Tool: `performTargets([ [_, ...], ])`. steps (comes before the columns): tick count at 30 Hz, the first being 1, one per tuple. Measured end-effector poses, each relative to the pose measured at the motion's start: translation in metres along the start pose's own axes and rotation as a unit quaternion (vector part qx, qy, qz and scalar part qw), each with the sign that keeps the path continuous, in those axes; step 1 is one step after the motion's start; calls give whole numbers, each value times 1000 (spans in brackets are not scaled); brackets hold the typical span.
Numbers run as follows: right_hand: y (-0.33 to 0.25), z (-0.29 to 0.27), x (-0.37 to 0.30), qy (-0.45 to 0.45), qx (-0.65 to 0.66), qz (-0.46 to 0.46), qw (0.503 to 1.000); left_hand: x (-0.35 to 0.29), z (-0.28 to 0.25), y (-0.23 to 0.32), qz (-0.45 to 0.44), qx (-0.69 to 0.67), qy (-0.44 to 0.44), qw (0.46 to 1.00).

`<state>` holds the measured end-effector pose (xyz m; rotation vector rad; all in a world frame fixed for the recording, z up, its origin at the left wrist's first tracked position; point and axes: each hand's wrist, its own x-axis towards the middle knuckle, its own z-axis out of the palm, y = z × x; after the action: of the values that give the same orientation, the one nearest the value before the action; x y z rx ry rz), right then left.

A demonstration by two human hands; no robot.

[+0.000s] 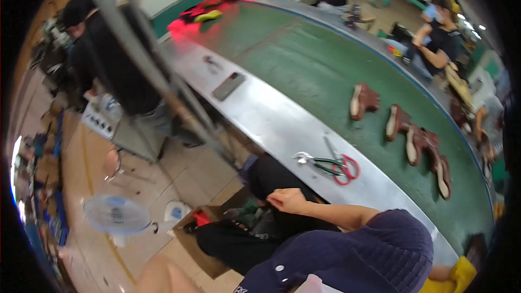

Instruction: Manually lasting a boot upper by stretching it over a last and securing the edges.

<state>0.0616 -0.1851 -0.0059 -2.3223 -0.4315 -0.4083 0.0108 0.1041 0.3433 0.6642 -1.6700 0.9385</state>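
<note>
Loosely curled, my right hand (287,201) rests on my black-clad thigh beside the metal ledge (282,122); I see nothing in its fingers. Only a blurred part of my left arm (163,276) shows at the lower left, with the hand out of the picture. On the ledge beyond my right hand lie pliers with green handles (325,163) and scissors with red handles (350,168), close together. Several reddish-brown boots with pale soles (364,101) lie on the green belt (304,70) past the ledge.
A phone (229,86) lies farther up the ledge. An open cardboard box (203,252) stands by my legs, near a fan (116,214). At left, a person in black (116,59) stands by a metal post (135,49). Other people work across the belt; a yellow sleeve (462,275) shows lower right.
</note>
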Motion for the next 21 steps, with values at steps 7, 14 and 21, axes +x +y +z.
performTargets([
  [7, -5, 8, -3, -12, 26, -24, 999, -34, 20, -65, 58, -145, 114, 981],
  [14, 2, 8, -12, 1, 17, -28, 999, -43, 36, -103, 81, -219, 147, 961],
  [21, 3, 11, -8, 11, 9, -32, 999, -46, 45, -122, 85, -242, 166, 952],
])
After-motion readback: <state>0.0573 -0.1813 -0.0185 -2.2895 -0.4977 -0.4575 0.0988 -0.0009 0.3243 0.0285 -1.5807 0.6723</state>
